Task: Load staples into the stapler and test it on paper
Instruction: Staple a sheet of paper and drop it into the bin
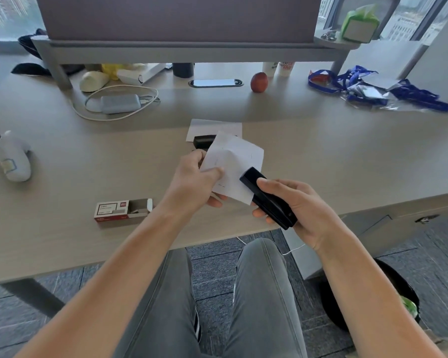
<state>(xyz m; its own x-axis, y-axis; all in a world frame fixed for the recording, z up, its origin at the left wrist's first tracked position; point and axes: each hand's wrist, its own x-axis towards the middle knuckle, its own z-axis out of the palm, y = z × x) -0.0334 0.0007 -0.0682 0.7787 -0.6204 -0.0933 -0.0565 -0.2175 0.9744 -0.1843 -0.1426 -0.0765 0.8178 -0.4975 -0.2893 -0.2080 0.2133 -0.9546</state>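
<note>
Right hand (298, 208) was clamped round the stapler (268, 198), its nose over the paper (233, 169) pinched by the left hand (194, 184): held aloft, that loose sheet could buckle and misfeed.

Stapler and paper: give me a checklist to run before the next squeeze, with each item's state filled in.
1. Stapler held firmly in the right hand: ok, fingers wrapped around its body.
2. Folded paper held by the left hand: ok, pinched at its left edge.
3. Paper edge inside the stapler mouth: cannot tell, the black nose overlaps the sheet's right edge but the slot is hidden.
4. Staples loaded: cannot tell, the magazine is closed.
5. Fingers clear of the stapling point: ok, the left grip is well away from the nose.
6. Staple box within reach: ok, open on the desk.
</note>
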